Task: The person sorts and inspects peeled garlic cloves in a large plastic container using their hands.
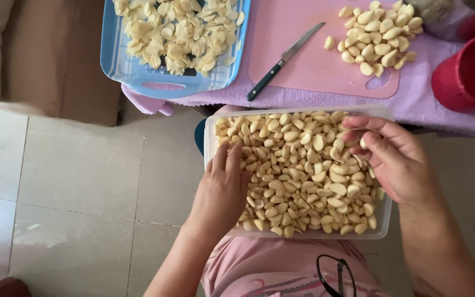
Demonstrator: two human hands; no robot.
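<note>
A clear plastic tub (210,125) rests on my lap, filled with several peeled garlic cloves (298,176). My left hand (221,190) lies palm down on the cloves at the tub's left side, fingers spread. My right hand (391,157) hovers over the tub's right side, its fingers curled around a single garlic clove (363,143) pinched near the thumb.
A pink cutting board (303,60) on the purple cloth holds a dark-handled knife (284,59) and a pile of whole cloves (379,37). A blue tray (122,66) of cut garlic sits at the left. A red cup (468,74) stands at the right. Glasses (336,275) hang on my shirt.
</note>
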